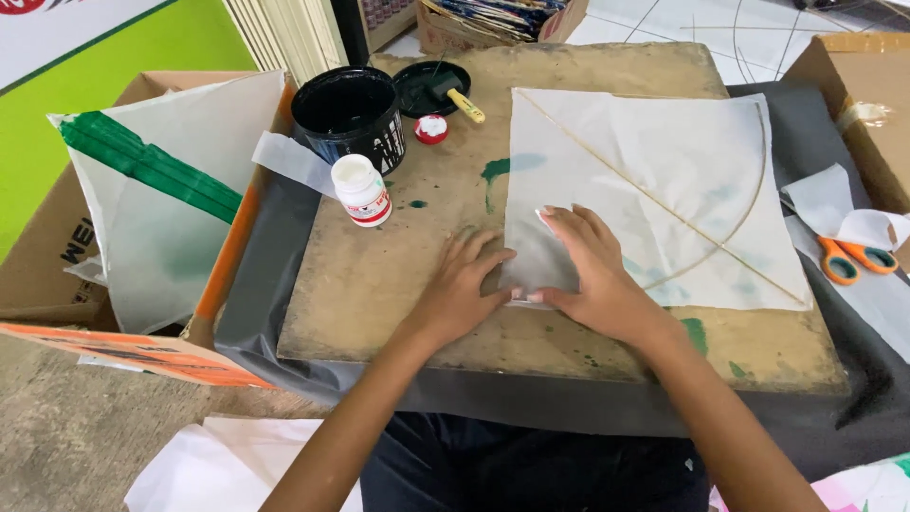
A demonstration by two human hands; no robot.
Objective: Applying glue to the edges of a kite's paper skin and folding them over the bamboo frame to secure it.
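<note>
A white paper kite (664, 180) with thin bamboo sticks lies flat on a worn wooden board (379, 275). My right hand (588, 275) presses flat on the kite's near left corner, fingers spread. My left hand (464, 284) rests on the board right beside it, fingertips touching the paper's edge at that corner. Neither hand holds anything.
A small white glue bottle (362, 190) with its red cap (431, 128) off stands left of the hands. Behind it sit a black paint bucket (349, 112) and a lid with a brush (445, 87). Orange scissors (853, 258) lie at right. A cardboard box with finished kites (152, 199) stands at left.
</note>
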